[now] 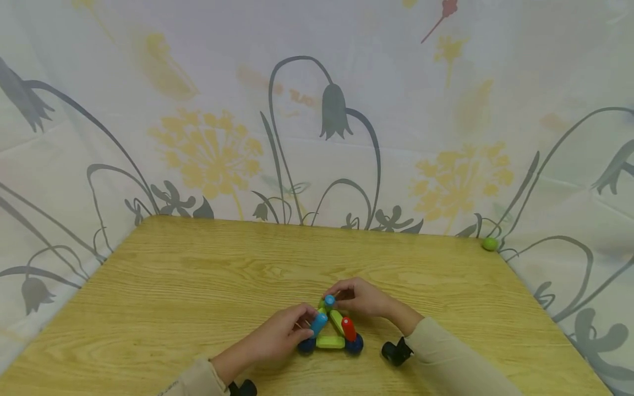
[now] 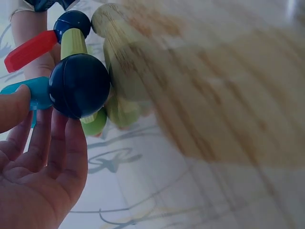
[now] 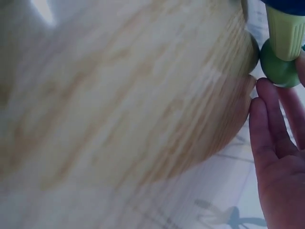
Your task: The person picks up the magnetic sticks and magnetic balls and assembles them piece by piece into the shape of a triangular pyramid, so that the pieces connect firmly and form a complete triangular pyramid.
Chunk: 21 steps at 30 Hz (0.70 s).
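A small frame of coloured rods and balls stands on the wooden table (image 1: 198, 275). Two dark blue balls (image 1: 354, 344) sit at its base, joined by a green rod (image 1: 330, 342). A red rod (image 1: 349, 328) and a blue rod (image 1: 318, 324) lean up to a top joint capped in light blue (image 1: 329, 300). My left hand (image 1: 307, 322) pinches the blue rod (image 2: 33, 93) beside a dark blue ball (image 2: 79, 86). My right hand (image 1: 339, 294) curls round the top joint, fingertips (image 3: 267, 95) against a green ball (image 3: 279, 69) under a green rod (image 3: 286, 28).
A loose green ball (image 1: 490, 243) lies at the table's far right corner. A flower-print cloth (image 1: 317, 110) hangs behind and around the table. Black wrist cameras (image 1: 396, 352) sit near both sleeves.
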Available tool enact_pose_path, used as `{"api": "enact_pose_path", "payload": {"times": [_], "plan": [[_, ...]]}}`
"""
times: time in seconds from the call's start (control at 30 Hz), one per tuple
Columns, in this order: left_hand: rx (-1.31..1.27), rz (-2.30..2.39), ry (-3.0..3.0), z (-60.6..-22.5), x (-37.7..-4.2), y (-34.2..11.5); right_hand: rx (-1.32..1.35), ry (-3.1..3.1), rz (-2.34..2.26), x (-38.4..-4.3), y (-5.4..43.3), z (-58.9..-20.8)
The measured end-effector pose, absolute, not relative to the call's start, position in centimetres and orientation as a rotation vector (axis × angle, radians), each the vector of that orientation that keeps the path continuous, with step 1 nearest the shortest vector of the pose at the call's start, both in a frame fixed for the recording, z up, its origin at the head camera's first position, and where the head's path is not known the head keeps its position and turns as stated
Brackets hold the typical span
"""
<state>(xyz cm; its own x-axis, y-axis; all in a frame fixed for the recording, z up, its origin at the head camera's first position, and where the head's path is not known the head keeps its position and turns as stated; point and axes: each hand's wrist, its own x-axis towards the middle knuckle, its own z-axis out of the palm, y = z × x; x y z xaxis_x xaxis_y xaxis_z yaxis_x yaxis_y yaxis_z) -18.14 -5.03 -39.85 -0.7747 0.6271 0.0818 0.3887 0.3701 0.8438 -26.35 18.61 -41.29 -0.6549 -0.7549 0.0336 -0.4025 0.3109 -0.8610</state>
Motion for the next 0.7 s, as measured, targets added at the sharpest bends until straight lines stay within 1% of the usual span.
{"api": "enact_pose_path", "payload": {"times": [0.13, 0.23, 0.47, 0.7], "plan": [[0.886, 1.365, 2.356, -40.0, -18.4, -4.9, -1.008, 2.231, -1.242, -26.9, 19.4, -41.2], [0.879, 1.368, 2.338, -40.1, -18.6, -4.7, -0.95, 2.321, -1.235, -27.5, 20.9, -41.3], [0.816, 1.369, 2.279, -40.7, -18.7, -4.2, -0.696, 2.595, -1.313, -28.8, 27.8, -41.1], [0.743, 1.372, 2.226, -41.9, -18.1, -4.5, -0.335, 2.838, -1.361, -29.0, 34.5, -42.1]]}}
